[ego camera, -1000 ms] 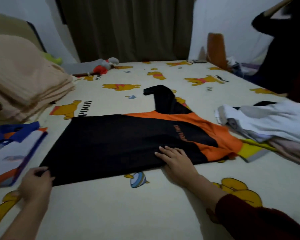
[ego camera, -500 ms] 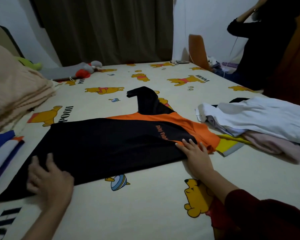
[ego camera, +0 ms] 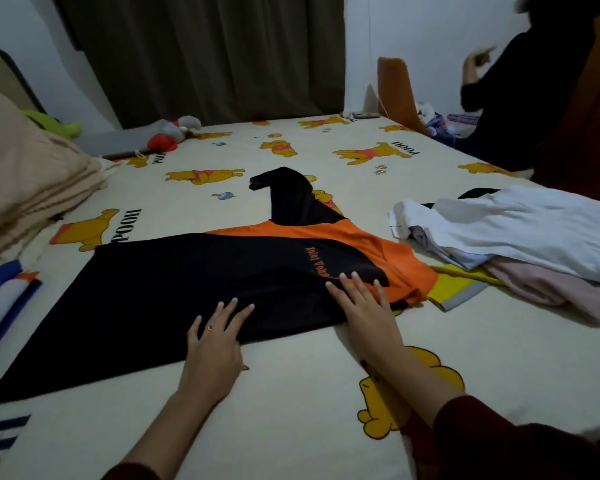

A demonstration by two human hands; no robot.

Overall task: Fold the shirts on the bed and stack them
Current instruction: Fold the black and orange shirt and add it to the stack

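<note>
A black and orange shirt (ego camera: pixel 174 289) lies flat across the bed (ego camera: pixel 291 427), folded lengthwise, with one black sleeve sticking out toward the far side. My left hand (ego camera: pixel 217 344) presses flat on its near edge, fingers spread. My right hand (ego camera: pixel 364 308) rests flat on the chest part, fingertips by the orange lettering. At the right lies a loose heap of shirts (ego camera: pixel 520 237), white on top, pink and yellow beneath. A folded stack of blue, white and orange shirts (ego camera: pixel 0 299) sits at the left edge.
Folded beige blankets (ego camera: pixel 25 174) are piled at the far left. A grey and red soft toy (ego camera: pixel 174 131) lies near the curtain. Another person in dark clothes (ego camera: pixel 520 98) sits at the bed's far right corner, beside an orange chair back (ego camera: pixel 395 91).
My left hand has slid right along the shirt's near edge, from the hem corner to near the middle. My right hand has moved right and up toward the orange chest part.
</note>
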